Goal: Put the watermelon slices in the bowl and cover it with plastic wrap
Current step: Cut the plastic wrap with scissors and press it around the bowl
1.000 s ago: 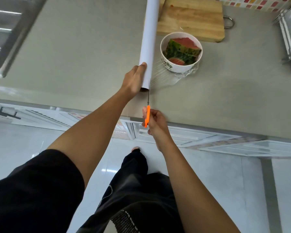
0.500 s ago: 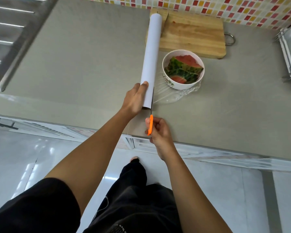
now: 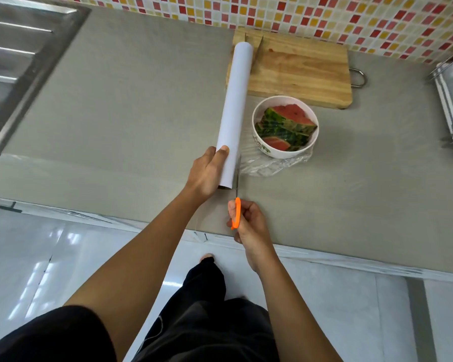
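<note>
- Your left hand [image 3: 205,173] grips the near end of the long white plastic-wrap roll [image 3: 234,111] lying on the grey countertop [image 3: 131,105].
- Your right hand [image 3: 249,223] is closed on orange-handled scissors [image 3: 236,202], blades just right of the roll.
- Red-and-green watermelon slices [image 3: 285,124] sit in the white round bowl [image 3: 262,146], with clear film [image 3: 267,165] draped over it, right of the roll.

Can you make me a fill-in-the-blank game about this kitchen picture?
1. The left hand holds the white ___.
2. The scissors in the right hand have ___ handles.
3. The watermelon slices sit in a white ___.
4. The cutting board is made of ___.

Missing words: roll, orange, bowl, wood
</note>
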Tool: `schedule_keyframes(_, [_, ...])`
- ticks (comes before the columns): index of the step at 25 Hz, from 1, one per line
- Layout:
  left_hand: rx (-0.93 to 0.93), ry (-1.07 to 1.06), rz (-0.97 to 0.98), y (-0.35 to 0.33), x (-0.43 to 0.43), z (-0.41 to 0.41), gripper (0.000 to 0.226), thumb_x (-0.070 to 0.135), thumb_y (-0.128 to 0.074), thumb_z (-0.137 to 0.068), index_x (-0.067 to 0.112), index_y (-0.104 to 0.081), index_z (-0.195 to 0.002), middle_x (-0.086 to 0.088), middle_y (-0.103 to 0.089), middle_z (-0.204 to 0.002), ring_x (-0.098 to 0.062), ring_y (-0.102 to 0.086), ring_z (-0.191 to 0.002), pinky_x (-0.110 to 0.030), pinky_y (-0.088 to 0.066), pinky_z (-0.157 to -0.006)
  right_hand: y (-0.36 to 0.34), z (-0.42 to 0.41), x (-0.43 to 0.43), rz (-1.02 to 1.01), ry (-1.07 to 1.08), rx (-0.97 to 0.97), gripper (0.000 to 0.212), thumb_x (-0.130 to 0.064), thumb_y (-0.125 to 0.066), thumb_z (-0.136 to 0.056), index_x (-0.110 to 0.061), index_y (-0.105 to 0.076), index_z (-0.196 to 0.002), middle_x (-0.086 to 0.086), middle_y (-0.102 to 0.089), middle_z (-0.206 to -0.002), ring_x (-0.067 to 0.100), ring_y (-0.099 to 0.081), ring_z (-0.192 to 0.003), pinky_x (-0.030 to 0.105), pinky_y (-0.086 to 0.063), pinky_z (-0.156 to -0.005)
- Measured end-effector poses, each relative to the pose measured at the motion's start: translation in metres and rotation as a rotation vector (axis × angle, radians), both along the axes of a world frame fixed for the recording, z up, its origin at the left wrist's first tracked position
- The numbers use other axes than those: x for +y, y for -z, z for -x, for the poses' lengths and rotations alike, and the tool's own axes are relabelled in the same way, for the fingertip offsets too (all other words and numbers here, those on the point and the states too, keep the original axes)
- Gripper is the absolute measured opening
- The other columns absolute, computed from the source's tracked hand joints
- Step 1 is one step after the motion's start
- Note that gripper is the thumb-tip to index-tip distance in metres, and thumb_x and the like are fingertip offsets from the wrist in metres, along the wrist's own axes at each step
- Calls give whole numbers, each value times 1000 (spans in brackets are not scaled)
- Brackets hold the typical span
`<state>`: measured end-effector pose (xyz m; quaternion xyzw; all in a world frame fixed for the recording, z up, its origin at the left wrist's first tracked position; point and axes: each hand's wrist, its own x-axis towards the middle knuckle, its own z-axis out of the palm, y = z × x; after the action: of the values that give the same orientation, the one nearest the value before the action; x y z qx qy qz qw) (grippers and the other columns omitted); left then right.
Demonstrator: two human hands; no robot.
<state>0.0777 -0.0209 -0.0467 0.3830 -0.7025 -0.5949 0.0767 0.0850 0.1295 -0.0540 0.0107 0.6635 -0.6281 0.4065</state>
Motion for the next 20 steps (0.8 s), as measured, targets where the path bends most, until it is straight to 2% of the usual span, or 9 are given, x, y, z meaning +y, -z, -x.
schedule_keyframes(6, [52,-6,-62,-1,-1,-1,34,50,-41,-86,23,-41,-65,7,-46,-67,-3,-42,-51,-28,-32,-55,-1,3,3,-37,-65,-19,22,-48,-59,-83,-27,-54,-88,-14,-61,-74,-6,-58,-58,12,-34,-41])
schedule_keyframes(8, [45,-2,-55,-1,-1,-1,35,51,-40,-85,23,-41,-65,6,-46,-67,-8,-43,-57,-29,-32,-57,-4,8,-6,-49,-92,0,30,-55,-58,-79,-27,-52,-88,-12,-60,-79,-6,-58,-58,12,-35,-41])
schedule_keyframes(11, [28,0,-58,-2,0,-2,37,53,-39,-82,20,-43,-68,4,-49,-68,-15,-43,-61,-31,-34,-58,-8,14,-17,-67,-97,22,42,-63,-55,-70,-25,-51,-87,-10,-59,-73,-7,-57,-57,10,-36,-41])
schedule_keyframes(13, [22,2,-60,-1,0,-2,37,54,-39,-82,20,-44,-69,4,-50,-69,-16,-45,-62,-31,-35,-58,-8,17,-21,-24,-62,36,39,-58,-60,-76,-22,-52,-88,-14,-62,-66,-7,-57,-57,8,-38,-44])
schedule_keyframes(17, [41,8,-66,-1,-1,-2,37,54,-39,-82,19,-45,-70,4,-50,-69,-14,-44,-60,-29,-35,-58,-3,22,-18,129,46,40,17,-27,-67,-81,-15,-56,-87,-19,-64,-60,-5,-57,-58,10,-44,-54])
schedule_keyframes(20, [43,9,-62,-1,-1,-1,35,52,-39,-83,21,-42,-67,6,-48,-66,-11,-42,-57,-29,-34,-57,-7,27,-20,116,13,60,25,-32,-71,-78,-16,-55,-89,-21,-62,-57,-8,-55,-54,7,-40,-50])
